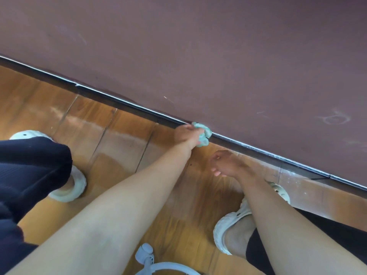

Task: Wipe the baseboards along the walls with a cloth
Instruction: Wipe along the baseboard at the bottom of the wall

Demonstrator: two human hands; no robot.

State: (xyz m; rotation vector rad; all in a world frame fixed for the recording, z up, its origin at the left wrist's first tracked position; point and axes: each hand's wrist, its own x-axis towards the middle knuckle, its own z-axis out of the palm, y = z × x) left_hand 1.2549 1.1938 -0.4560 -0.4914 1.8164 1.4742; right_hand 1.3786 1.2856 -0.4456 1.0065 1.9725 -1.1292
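Note:
A dark baseboard (123,105) runs diagonally from upper left to lower right where the mauve wall (198,46) meets the wooden floor (111,139). My left hand (187,135) grips a bunched teal cloth (203,134) and holds it against the top edge of the baseboard. My right hand (228,163) hovers just above the floor below the baseboard, to the right of the cloth, fingers loosely curled and holding nothing.
My feet in white clogs stand on the floor, one at the left (67,187) and one at the lower right (234,221). A pale blue device on a cord (145,255) hangs at the bottom centre. Dusty patches show on the floorboards.

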